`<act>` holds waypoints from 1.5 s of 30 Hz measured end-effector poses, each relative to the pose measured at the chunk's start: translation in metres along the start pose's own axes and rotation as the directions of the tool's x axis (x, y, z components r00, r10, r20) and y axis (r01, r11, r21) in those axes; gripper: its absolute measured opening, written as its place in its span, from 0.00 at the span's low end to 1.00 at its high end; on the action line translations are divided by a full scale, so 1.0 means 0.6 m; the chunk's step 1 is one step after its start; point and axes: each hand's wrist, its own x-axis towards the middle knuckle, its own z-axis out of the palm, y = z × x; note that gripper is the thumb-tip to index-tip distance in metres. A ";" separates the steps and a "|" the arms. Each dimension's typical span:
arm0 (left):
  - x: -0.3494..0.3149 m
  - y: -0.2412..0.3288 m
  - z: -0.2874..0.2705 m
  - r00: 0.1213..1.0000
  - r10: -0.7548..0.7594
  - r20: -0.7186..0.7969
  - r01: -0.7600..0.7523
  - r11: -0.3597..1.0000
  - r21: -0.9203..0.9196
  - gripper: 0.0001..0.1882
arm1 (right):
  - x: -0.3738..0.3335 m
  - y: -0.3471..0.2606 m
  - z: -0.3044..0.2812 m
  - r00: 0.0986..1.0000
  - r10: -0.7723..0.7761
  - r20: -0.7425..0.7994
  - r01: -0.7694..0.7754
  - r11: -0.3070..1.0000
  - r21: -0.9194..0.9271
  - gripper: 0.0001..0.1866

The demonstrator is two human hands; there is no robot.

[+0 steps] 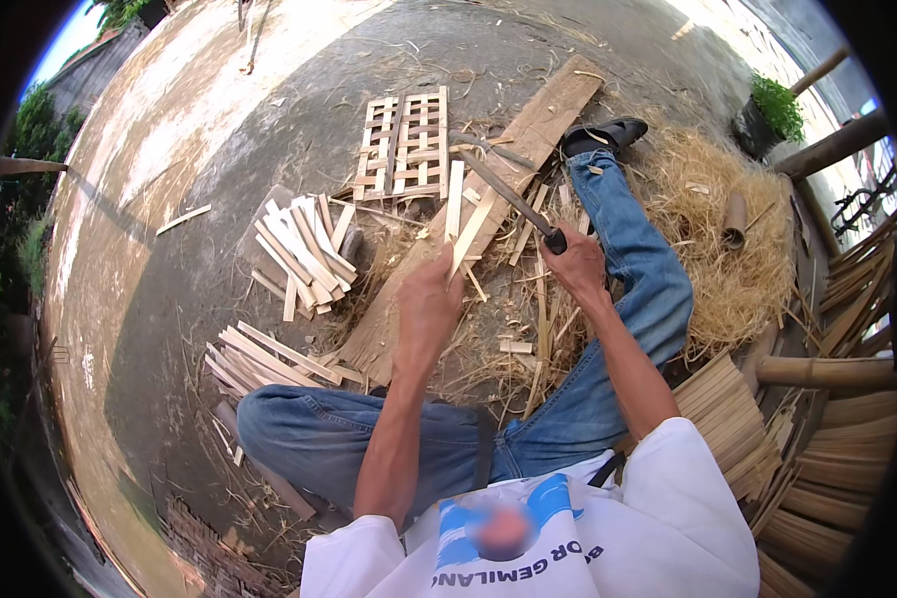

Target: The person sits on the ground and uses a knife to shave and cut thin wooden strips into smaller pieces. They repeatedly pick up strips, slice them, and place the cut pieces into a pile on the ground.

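My left hand [432,299] is closed around the lower ends of two pale bamboo strips [454,204], which fan apart over a long wooden plank [538,115]. In my right hand [578,264] is the black-ended grip of a long dark knife [508,194]. It slants up and left from my fist, its far part close to the strips. A dark curved piece [493,149] lies across the plank near that far part; whether it belongs to the knife I cannot tell. Beyond my left hand, a woven bamboo lattice [402,145] rests on the ground.
Cut strips are heaped [304,249] left of the plank, with another bundle [259,359] by my left knee. A mound of shavings [723,239] lies beyond my right leg, with a bamboo tube [735,219] on it. Stacked slats [723,424] and bamboo poles [827,373] stand at right.
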 end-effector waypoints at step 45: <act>0.140 -0.239 0.265 0.954 -0.213 -0.209 0.277 0.892 0.358 0.16 | -0.167 -0.005 0.114 0.713 0.241 0.658 -0.695 0.367 0.619 0.18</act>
